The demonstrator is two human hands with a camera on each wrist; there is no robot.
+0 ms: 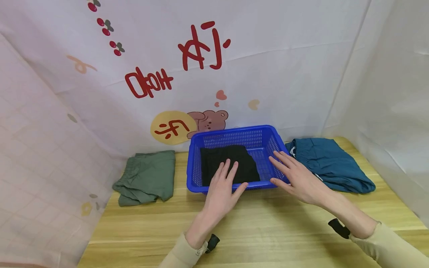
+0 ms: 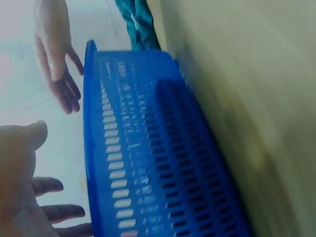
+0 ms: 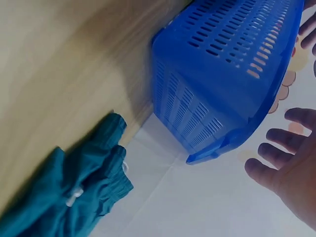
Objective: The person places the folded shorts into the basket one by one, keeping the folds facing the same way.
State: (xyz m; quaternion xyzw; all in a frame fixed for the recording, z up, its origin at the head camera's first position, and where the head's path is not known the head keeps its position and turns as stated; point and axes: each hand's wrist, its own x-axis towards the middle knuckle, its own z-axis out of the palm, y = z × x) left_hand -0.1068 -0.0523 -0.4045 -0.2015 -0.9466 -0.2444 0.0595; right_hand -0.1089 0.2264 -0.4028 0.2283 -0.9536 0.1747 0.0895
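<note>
A blue plastic basket [image 1: 231,188] with slotted walls stands at the back middle of the table. Inside it, toward the left, lies a folded black garment [image 1: 231,156]. My left hand [image 1: 221,191] hovers over the basket's front rim, fingers spread above the black cloth and holding nothing. Over the basket's right front corner is my right hand [image 1: 298,178], its fingers extended and apart. In the right wrist view that hand [image 3: 291,158] appears above the basket rim, with nothing in its grasp.
Folded grey-green pants [image 1: 149,176] lie left of the basket. On its right are folded teal pants [image 1: 331,163] with a white drawstring. The wooden table [image 1: 254,230] meets a white printed cloth [image 1: 275,74] hanging behind and at both sides.
</note>
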